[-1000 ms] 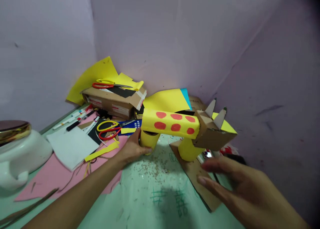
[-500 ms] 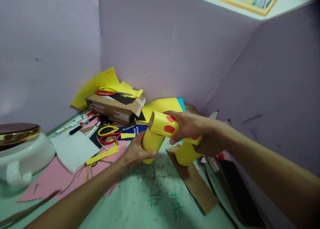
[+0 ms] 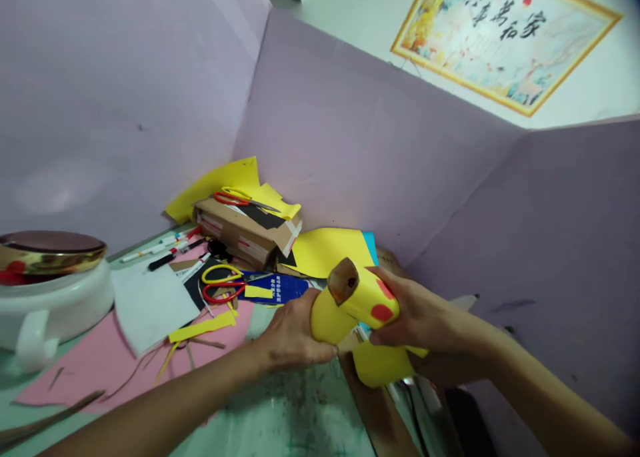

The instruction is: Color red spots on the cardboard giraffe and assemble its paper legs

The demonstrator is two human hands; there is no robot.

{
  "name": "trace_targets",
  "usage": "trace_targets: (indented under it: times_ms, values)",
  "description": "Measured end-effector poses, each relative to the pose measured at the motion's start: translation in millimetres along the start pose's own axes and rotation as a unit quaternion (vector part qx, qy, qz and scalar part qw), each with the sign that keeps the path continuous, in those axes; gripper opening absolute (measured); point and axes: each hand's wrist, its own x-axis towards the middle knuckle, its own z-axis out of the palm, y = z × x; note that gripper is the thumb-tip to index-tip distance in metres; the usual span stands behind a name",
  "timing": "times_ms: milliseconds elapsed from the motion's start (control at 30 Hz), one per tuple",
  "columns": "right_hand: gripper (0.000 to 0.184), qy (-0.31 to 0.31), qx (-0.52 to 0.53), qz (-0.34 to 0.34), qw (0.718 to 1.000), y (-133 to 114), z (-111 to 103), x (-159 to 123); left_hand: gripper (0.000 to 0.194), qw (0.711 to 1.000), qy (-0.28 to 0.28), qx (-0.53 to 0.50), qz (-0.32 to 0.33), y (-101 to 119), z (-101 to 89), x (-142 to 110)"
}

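Observation:
My left hand is closed around a plain yellow paper-covered tube. My right hand grips a second yellow tube with red spots. Its brown, hollow cardboard end faces me, resting against or just over the top of the plain tube; I cannot tell whether the two are joined. Under my right hand shows another yellow rounded piece, and its link to the spotted tube is hidden by the fingers.
Left lie scissors, pink paper, a white sheet and markers. Behind stand a cardboard box with more scissors on it and yellow sheets. A white pot is far left, a cardboard strip in front.
The view has tilted upward, showing more of the framed picture. The spotted tube has turned so its hollow end points more toward me. Both hands still hold their tubes.

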Motion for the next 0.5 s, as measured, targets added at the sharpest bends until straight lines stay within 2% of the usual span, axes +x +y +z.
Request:
trace_targets:
  times_ms: [200,500]
  values:
    - [0.058,0.008,-0.009,0.051,0.999,-9.3,5.5,-4.2,0.064,1.000,-0.023,-0.002,-0.004,-2.1,-4.1,-0.2]
    - [0.066,0.029,-0.125,0.088,0.988,-22.9,19.2,8.9,0.071,0.999,-0.021,-0.048,-0.004,-27.7,-4.6,5.6]
